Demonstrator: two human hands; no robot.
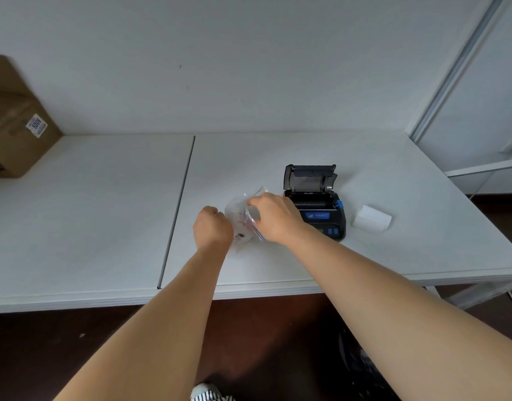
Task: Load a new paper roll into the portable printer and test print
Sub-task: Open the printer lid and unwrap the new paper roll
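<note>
A black portable printer (pixel 314 198) with blue buttons stands on the white table (pixel 104 227), its lid tipped open toward the wall. Just left of it a clear plastic bag (pixel 240 211) with a white paper roll inside lies on the table. My left hand (pixel 212 228) is closed on the bag's left side. My right hand (pixel 275 217) pinches the bag's upper right edge and covers part of the printer's front. A second white paper roll (pixel 371 219) lies on its side to the right of the printer, apart from both hands.
A brown cardboard box (pixel 15 123) stands at the table's far left against the wall. A seam (pixel 179 206) divides two table tops. A white frame (pixel 451 82) rises at the right. Dark floor lies below the front edge.
</note>
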